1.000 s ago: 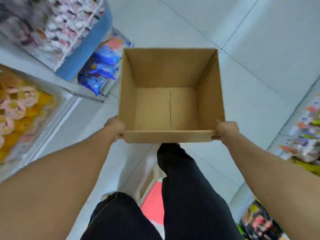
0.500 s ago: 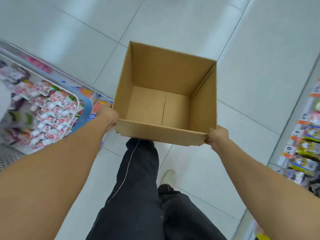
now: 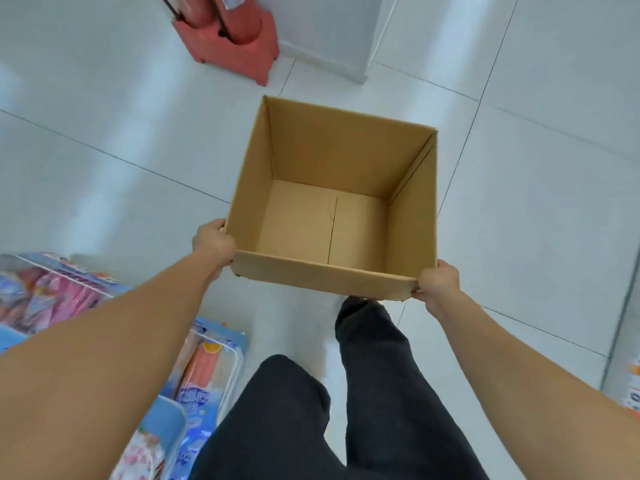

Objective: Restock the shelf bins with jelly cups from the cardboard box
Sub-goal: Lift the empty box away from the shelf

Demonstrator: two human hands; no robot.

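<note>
An open brown cardboard box [image 3: 332, 188] hangs in front of me above the white tiled floor, its inside bare, with no jelly cups showing. My left hand [image 3: 213, 242] grips its near left corner. My right hand [image 3: 437, 284] grips its near right corner. The fingers of both hands curl round and under the box and are mostly hidden. Shelf bins [image 3: 52, 292] with pink and blue packets lie at the lower left, behind my left forearm.
A red stand [image 3: 230, 46] with red cylinders sits on the floor ahead at the top. A white wall corner [image 3: 332, 36] rises beside it. More packets [image 3: 204, 368] fill a low shelf at left. A shelf edge [image 3: 633, 386] shows at far right. My dark-trousered legs are below the box.
I have turned and stepped away from the left shelves with the box held in both hands. The bins have slid down and left in view, and the red stand has come into sight ahead.
</note>
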